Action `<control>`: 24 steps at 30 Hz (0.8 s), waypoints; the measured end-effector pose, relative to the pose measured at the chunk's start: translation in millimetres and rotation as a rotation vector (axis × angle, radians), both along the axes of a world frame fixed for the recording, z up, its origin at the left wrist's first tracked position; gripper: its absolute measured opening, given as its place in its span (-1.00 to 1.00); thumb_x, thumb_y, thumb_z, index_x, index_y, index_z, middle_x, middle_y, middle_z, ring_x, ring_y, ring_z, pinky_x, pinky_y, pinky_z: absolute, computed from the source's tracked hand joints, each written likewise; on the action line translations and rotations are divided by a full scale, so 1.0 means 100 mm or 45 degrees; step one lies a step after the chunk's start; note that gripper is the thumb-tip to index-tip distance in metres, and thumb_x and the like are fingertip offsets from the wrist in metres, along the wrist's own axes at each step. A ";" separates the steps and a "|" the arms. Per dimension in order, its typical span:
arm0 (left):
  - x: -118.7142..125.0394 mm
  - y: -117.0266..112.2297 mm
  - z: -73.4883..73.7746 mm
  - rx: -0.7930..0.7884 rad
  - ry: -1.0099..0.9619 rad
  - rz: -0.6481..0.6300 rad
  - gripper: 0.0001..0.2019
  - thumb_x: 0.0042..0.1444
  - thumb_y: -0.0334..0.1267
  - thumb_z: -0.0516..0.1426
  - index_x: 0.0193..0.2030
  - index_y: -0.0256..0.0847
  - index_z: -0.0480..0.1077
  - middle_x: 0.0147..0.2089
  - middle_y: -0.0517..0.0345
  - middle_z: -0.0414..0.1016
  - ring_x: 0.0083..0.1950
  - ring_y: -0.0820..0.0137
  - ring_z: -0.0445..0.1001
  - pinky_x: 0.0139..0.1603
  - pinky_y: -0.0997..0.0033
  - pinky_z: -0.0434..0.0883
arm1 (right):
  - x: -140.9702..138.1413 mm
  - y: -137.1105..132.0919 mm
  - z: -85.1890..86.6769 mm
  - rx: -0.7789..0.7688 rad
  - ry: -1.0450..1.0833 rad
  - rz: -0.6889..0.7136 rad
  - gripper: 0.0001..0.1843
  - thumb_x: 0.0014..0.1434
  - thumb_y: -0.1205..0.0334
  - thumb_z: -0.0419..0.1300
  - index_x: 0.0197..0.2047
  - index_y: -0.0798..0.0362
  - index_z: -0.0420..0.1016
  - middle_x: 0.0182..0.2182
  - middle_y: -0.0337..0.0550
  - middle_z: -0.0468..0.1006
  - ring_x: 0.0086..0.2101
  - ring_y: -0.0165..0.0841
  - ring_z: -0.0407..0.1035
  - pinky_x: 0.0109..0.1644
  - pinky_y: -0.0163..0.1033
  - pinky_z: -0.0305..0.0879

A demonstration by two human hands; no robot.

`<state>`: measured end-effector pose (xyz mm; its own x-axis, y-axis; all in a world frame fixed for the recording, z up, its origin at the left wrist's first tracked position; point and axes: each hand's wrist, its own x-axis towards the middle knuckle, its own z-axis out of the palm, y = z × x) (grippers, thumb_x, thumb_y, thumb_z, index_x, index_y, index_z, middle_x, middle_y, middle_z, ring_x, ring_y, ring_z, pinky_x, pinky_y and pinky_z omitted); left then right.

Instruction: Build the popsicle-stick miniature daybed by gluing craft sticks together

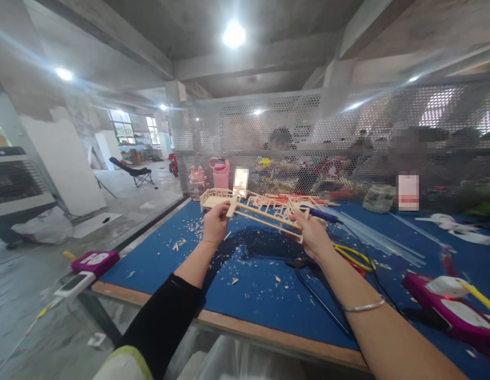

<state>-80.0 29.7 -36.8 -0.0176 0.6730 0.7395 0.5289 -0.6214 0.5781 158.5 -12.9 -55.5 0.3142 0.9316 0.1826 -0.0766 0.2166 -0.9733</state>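
Between my two hands, above the table, is a pale wooden model frame (264,214) made of thin sticks with lattice pieces. My left hand (216,224) pinches its left end, where a short flat wooden strip (232,205) stands up at the fingertips. The fingers of my right hand (313,232) are closed around the right end. Behind my left hand, a small wooden model piece with railings (213,199) rests on the table. A blue-handled tool (319,214) with a dark cable lies just beyond my right hand.
Wood chips and offcuts lie over the blue tabletop (157,264). Blue-handled pliers (322,295), clear glue sticks (383,240) and a yellow cable (353,253) are at right. Purple power units (96,261) sit near both edges. A perforated metal screen (245,132) stands behind.
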 end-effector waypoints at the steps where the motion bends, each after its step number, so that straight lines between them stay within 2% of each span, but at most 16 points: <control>1: 0.02 -0.02 0.01 0.029 0.014 -0.038 -0.85 0.03 -0.41 0.06 -0.34 -0.18 0.46 -0.06 0.08 0.52 -0.02 0.34 0.45 0.05 0.37 0.34 | 0.00 0.03 -0.03 -0.023 0.035 -0.065 -0.71 -0.02 -0.05 0.11 -0.37 0.02 0.32 -0.44 -0.11 0.49 -0.42 -0.25 0.43 -0.46 -0.20 0.39; 4: 0.11 -0.09 0.02 0.149 -0.026 -0.091 -0.88 0.05 -0.37 0.06 -0.33 -0.18 0.42 -0.03 0.03 0.47 0.03 0.34 0.41 0.05 0.34 0.34 | 0.05 0.11 -0.10 0.023 0.089 -0.143 -0.67 -0.06 -0.09 0.13 -0.41 0.01 0.30 -0.54 -0.18 0.44 -0.50 -0.29 0.40 -0.50 -0.21 0.36; 6: 0.17 -0.13 0.02 0.200 -0.168 -0.065 -0.88 0.00 -0.36 0.08 -0.28 -0.20 0.38 -0.06 -0.01 0.43 -0.01 0.33 0.40 -0.05 0.37 0.39 | 0.08 0.15 -0.11 0.137 0.079 -0.158 -0.61 -0.10 -0.16 0.13 -0.41 0.01 0.29 -0.53 -0.20 0.42 -0.48 -0.31 0.39 -0.46 -0.21 0.36; 9: 0.24 -0.19 0.00 0.110 -0.389 -0.086 -0.86 0.02 -0.34 0.04 -0.24 -0.24 0.32 -0.31 0.08 0.40 -0.31 0.42 0.40 -0.32 0.48 0.38 | 0.10 0.14 -0.09 0.232 0.070 -0.293 -0.55 -0.14 -0.21 0.11 -0.38 0.01 0.29 -0.46 -0.18 0.44 -0.41 -0.30 0.38 -0.38 -0.20 0.34; 11: 0.25 -0.23 -0.01 -0.004 -0.339 -0.190 -0.81 0.10 -0.28 -0.02 -0.18 -0.25 0.31 -0.47 0.20 0.34 -0.47 0.49 0.33 -0.41 0.52 0.33 | 0.11 0.10 -0.06 0.239 -0.049 -0.421 -0.55 -0.11 -0.21 0.08 -0.37 0.02 0.30 -0.43 -0.15 0.45 -0.35 -0.28 0.36 -0.30 -0.20 0.31; 13: 0.25 -0.27 -0.03 -0.093 -0.178 -0.248 -0.69 0.11 -0.19 0.00 -0.04 -0.27 0.31 -0.49 0.23 0.35 -0.49 0.49 0.31 -0.41 0.52 0.31 | 0.10 0.04 -0.03 0.239 -0.237 -0.526 -0.56 -0.07 -0.19 0.05 -0.39 0.04 0.33 -0.43 -0.13 0.45 -0.30 -0.26 0.33 -0.22 -0.20 0.27; 15: 0.24 -0.27 -0.03 -0.163 -0.020 -0.195 -0.56 0.06 -0.15 0.08 0.06 -0.29 0.30 -0.44 0.19 0.41 -0.45 0.46 0.35 -0.35 0.50 0.32 | 0.10 -0.01 -0.01 0.246 -0.382 -0.569 -0.58 -0.02 -0.18 0.02 -0.40 0.04 0.34 -0.43 -0.13 0.45 -0.27 -0.26 0.31 -0.17 -0.21 0.23; 18: 0.22 -0.24 -0.02 -0.256 0.120 -0.160 -0.55 0.01 -0.19 0.13 0.07 -0.26 0.36 -0.39 0.16 0.49 -0.39 0.42 0.39 -0.27 0.46 0.34 | 0.08 -0.06 0.01 0.296 -0.455 -0.554 -0.58 0.04 -0.16 -0.03 -0.37 0.04 0.34 -0.40 -0.15 0.44 -0.24 -0.29 0.29 -0.14 -0.25 0.21; 22: 0.20 -0.19 -0.02 -0.336 0.102 -0.156 -0.55 -0.03 -0.29 0.16 0.07 -0.23 0.40 -0.35 0.19 0.54 -0.34 0.39 0.42 -0.22 0.46 0.35 | 0.08 -0.04 -0.01 0.384 -0.497 -0.487 -0.58 0.05 -0.15 -0.04 -0.32 0.04 0.32 -0.35 -0.15 0.41 -0.24 -0.32 0.28 -0.10 -0.25 0.21; 24: 0.19 -0.17 -0.04 -0.362 0.084 -0.137 -0.54 -0.04 -0.32 0.16 0.07 -0.25 0.40 -0.34 0.18 0.55 -0.33 0.39 0.42 -0.21 0.46 0.35 | 0.07 0.00 -0.04 0.357 -0.527 -0.440 -0.59 0.00 -0.13 0.00 -0.31 0.05 0.31 -0.35 -0.15 0.39 -0.26 -0.32 0.28 -0.08 -0.22 0.21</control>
<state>-61.3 13.1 -40.5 0.1067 0.8484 0.5185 0.5107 -0.4942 0.7035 166.0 -13.3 -59.5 0.4404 0.6869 0.5781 0.4164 0.4142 -0.8093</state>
